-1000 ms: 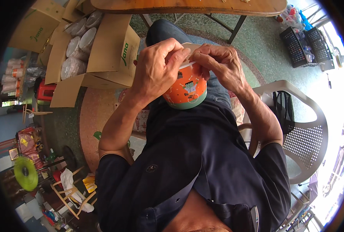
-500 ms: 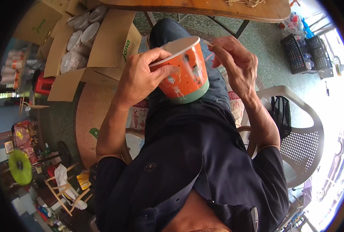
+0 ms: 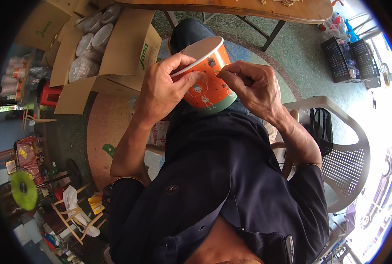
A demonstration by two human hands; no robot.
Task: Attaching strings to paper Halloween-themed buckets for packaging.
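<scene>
A large orange paper bucket (image 3: 211, 86) with a white rim, a green base band and small skeleton figures is tilted above my lap. My left hand (image 3: 165, 86) grips its left side, fingers over the rim and inside, thumb pressed on the outer wall. Against the right part of the outer wall, my right hand (image 3: 255, 88) is closed, thumb and forefinger pinched together at the orange surface. Whatever is between those fingertips, if anything, is too small to make out. The bucket's bottom and most of its inside are hidden.
An open cardboard box (image 3: 123, 48) at the upper left holds stacked clear-wrapped white bowls (image 3: 90, 44). A wooden table (image 3: 231, 6) with a tangle of string (image 3: 282, 2) stands ahead. Dark plastic crates (image 3: 343, 61) are far right; a plastic chair (image 3: 345, 163) is nearer.
My right hand has come down and left from beside the rim to the bucket's outer wall. The bucket has shifted slightly left and turned a little in my left hand.
</scene>
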